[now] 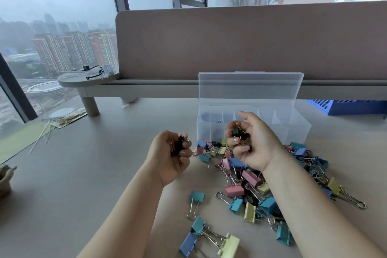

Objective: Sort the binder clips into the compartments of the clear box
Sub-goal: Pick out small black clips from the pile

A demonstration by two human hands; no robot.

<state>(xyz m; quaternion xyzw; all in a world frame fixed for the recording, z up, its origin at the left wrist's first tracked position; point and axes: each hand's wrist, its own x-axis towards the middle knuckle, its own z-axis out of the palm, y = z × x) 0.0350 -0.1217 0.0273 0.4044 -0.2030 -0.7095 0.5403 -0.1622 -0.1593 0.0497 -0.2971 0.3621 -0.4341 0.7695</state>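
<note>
Left grip: the left hand (171,154) is curled into a closed fist around a small bunch of black metal binder clips (178,145), wire handles poking out between the fingers.
Right grip: the right hand (254,142) is cupped and half closed around a second bunch of small black binder clips (239,133), held loosely just in front of the box.
Step in hand: black clips appear to be gathered for one compartment.
Next move: both handfuls would need to be carried over the front wall and let go into a single compartment, without spilling across the dividers.
Box: the clear plastic compartment box (297,130) is seen with its lid raised; dark contents are glimpsed at its left end.
Remaining clips: a loose pile of pastel pink, blue, teal and yellow binder clips (247,186) is spread on the pale grey table (83,174), touching the box front.
</note>
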